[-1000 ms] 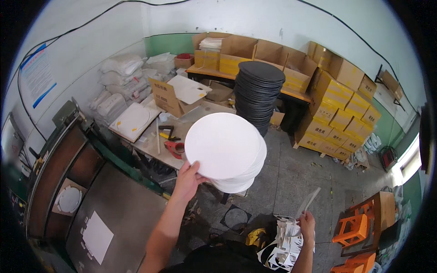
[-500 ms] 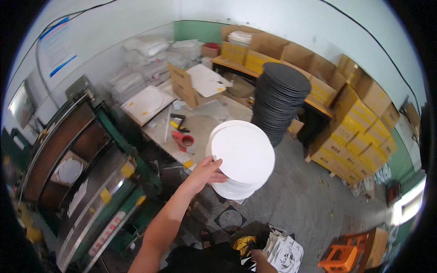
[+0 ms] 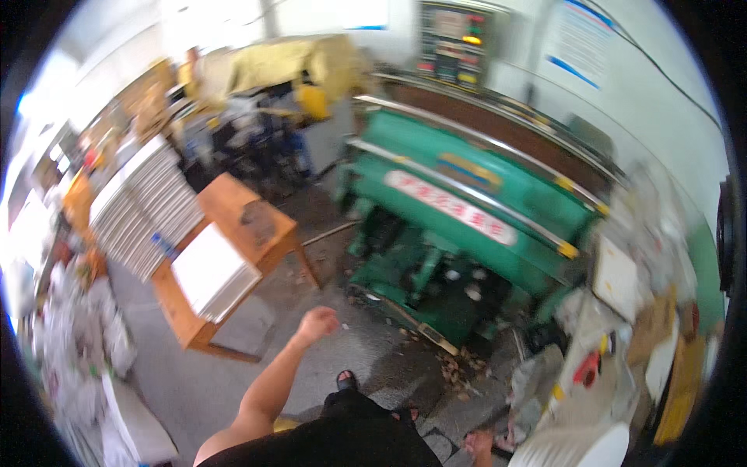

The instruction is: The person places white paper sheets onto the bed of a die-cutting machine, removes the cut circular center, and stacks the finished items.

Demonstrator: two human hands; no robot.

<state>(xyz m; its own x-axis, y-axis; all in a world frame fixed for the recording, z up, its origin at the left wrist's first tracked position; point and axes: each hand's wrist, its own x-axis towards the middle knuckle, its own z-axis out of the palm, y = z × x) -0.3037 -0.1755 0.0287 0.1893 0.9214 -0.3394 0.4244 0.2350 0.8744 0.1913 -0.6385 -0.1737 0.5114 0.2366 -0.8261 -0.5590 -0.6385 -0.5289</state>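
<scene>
My left hand (image 3: pixel 317 324) is held out over the floor in front of me, between a wooden table and a green machine. I see nothing in it, but motion blur smears its fingers. Low in the view, my right hand (image 3: pixel 478 442) hangs just left of a stack of white round discs (image 3: pixel 607 449). Its fingers are blurred too, and whether they touch anything is unclear. The wooden table (image 3: pixel 247 220) stands to the left, bearing a pile of white sheets (image 3: pixel 208 268) and a tall stack of white boards (image 3: pixel 144 204). The large green machine (image 3: pixel 467 204) is ahead.
A control panel (image 3: pixel 451 45) with lights hangs above the machine. On the workbench at right lies a red tape dispenser (image 3: pixel 589 369). Plastic bags (image 3: pixel 85 335) fill the left side. Debris (image 3: pixel 459 370) litters the floor by the machine's base. Yellow cloth (image 3: pixel 284 66) covers something at the back.
My view has swung left, from the discs and cartons to the green machine and wooden table. My left hand has let go of the white disc stack, which now sits at the lower right.
</scene>
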